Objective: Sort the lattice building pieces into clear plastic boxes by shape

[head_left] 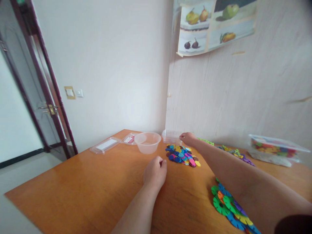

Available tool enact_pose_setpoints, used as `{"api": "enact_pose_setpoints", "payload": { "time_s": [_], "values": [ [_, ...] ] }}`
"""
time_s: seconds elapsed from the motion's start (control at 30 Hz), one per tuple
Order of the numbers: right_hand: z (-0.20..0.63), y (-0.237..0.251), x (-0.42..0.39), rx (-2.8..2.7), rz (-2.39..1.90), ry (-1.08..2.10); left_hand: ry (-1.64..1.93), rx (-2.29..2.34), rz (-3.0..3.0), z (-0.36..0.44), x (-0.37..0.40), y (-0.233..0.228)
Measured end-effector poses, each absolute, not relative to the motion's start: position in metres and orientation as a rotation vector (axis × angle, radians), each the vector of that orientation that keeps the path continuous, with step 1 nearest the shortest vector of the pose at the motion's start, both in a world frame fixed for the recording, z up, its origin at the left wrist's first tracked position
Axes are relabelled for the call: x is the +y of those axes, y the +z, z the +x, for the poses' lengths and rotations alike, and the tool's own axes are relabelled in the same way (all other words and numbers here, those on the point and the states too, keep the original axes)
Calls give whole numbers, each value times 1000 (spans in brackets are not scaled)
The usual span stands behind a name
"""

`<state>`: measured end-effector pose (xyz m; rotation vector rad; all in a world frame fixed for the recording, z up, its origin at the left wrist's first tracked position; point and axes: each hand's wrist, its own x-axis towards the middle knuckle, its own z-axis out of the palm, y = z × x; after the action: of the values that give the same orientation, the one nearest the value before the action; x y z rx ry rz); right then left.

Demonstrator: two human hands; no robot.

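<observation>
The right hand (189, 139) has its fingers closed in a pinch on the near right end of a clear plastic box (171, 137), which is at the back of the table (73, 191), against the wall (117, 65). The left hand (155, 172) is curled into a loose fist low over the wood; whether anything is inside it is hidden.

Just beyond the fist is a heap of small discs (179, 155), scallop-edged, in blue, yellow, pink and brown. Left of the box stands a round, frosted bowl (147, 148). Beside it lies a clear lid (125, 142) with a red-and-white label (129, 138), its print too small to read; farther left, another lid (104, 145) shows a plain white panel.

Beneath the right forearm spread big notched discs (225, 203). Past it lie green, yellow and purple links (230, 151) and a clear tub (275, 147) of colourful pieces on a crumpled bag (270, 159). Fruit paintings (218, 26) hang above.
</observation>
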<state>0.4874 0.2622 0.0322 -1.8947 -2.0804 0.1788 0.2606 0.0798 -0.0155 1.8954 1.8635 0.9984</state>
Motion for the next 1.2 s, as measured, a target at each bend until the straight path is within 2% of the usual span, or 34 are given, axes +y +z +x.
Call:
{"api": "enact_pose_setpoints", "payload": {
  "time_s": [0.6, 1.2],
  "values": [
    [492, 32, 257, -1737, -1843, 87, 969, 1882, 1868, 261, 79, -15],
    [496, 50, 243, -1516, -1665, 291, 984, 1855, 1858, 260, 80, -14]
  ]
}}
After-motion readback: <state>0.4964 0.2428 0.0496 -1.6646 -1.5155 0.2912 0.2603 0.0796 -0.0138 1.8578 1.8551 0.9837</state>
